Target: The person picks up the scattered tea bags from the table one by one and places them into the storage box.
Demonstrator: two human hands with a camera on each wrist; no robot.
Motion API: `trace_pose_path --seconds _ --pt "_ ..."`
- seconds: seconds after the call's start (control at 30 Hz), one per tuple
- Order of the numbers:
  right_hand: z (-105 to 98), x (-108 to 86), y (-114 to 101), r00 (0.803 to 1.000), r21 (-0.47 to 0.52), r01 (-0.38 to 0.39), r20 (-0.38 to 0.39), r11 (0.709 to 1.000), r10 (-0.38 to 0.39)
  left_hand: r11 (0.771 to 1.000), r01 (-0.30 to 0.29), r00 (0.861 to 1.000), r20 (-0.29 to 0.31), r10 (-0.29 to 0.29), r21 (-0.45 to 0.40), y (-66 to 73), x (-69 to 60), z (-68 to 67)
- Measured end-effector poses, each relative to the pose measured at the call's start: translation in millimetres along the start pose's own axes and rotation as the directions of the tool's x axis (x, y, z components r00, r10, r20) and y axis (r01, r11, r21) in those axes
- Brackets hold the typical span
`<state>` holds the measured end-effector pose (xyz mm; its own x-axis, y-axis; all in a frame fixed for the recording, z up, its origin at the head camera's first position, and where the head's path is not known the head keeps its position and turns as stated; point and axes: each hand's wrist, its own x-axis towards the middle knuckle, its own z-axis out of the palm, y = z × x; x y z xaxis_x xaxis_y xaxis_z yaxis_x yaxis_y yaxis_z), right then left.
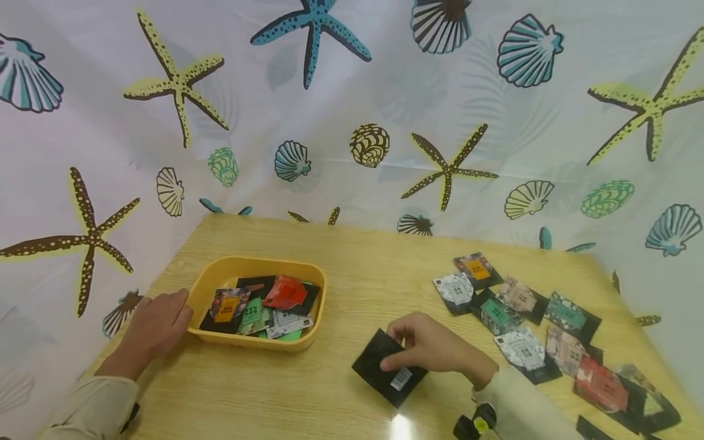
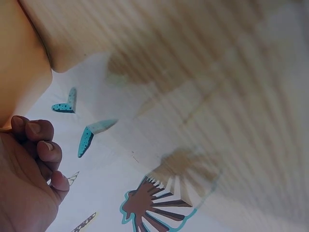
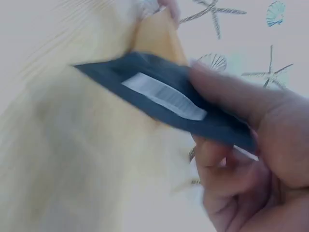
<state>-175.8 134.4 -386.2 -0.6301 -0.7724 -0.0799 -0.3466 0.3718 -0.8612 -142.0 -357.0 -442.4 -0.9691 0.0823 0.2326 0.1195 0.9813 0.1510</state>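
Observation:
My right hand (image 1: 426, 345) pinches a flat black sachet (image 1: 371, 363) between thumb and fingers over the front of the table. The sachet's side with a white barcode label (image 3: 164, 95) faces up, tilted in the right wrist view. At the yellow plastic bin (image 1: 255, 343), my left hand (image 1: 162, 321) rests against the left edge, its fingers (image 2: 47, 151) loosely curled beside the wall. Inside the bin lie several sachets, including a red one (image 1: 286, 293), a green one (image 1: 252, 315) and one with an orange label (image 1: 227, 305). The left thumb is hidden in the left wrist view.
Several sachets lie spread on the right side of the wooden table (image 1: 352, 256), among them a red one (image 1: 602, 385), a white one (image 1: 525, 349) and an orange one (image 1: 475, 269). A curtain (image 1: 341, 104) printed with shells and starfish hangs behind the table.

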Motion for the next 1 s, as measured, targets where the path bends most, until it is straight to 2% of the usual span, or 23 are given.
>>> trace_pose_path --seconds 0.1,0.2,0.37,0.47,0.57,0.7,0.8,0.9,1.0 --pt "-0.4 26.8 -13.7 0.993 0.064 -0.076 -0.087 0.995 0.081 1.000 -0.005 1.000 -0.004 0.005 -0.008 0.2 -0.1 0.4" --pt "3.2 54.4 -26.0 0.974 0.160 -0.140 -0.156 0.977 0.165 1.000 -0.004 1.000 -0.008 0.004 -0.011 0.3 -0.2 1.0" --pt "22.6 92.7 -43.0 0.934 0.362 -0.193 -0.217 0.912 0.283 1.000 -0.005 1.000 -0.016 0.005 -0.006 0.6 -0.7 1.5" --pt "37.3 109.8 -48.0 0.922 0.421 -0.196 -0.229 0.886 0.313 1.000 -0.013 1.000 -0.025 0.013 -0.003 0.1 -0.4 0.7" --pt "49.7 121.3 -47.7 0.925 0.419 -0.196 -0.221 0.887 0.309 1.000 -0.014 0.999 -0.029 0.014 -0.005 0.3 0.7 0.8" --pt "55.6 123.1 -46.1 0.943 0.337 -0.201 -0.187 0.920 0.275 1.000 -0.014 1.000 -0.019 0.014 -0.018 1.9 3.0 2.5" --pt "48.3 113.8 -45.8 0.947 0.226 -0.196 -0.207 0.954 0.244 1.000 -0.015 1.000 -0.004 0.015 -0.018 2.7 4.4 3.6" --pt "31.8 95.9 -44.1 0.940 0.140 -0.189 -0.260 0.972 0.221 1.000 -0.001 1.000 0.011 0.001 -0.001 2.7 3.4 2.9" --pt "6.9 67.4 -36.8 0.932 0.064 -0.196 -0.299 0.978 0.207 1.000 0.013 1.000 0.017 -0.013 0.006 2.5 1.4 1.6"
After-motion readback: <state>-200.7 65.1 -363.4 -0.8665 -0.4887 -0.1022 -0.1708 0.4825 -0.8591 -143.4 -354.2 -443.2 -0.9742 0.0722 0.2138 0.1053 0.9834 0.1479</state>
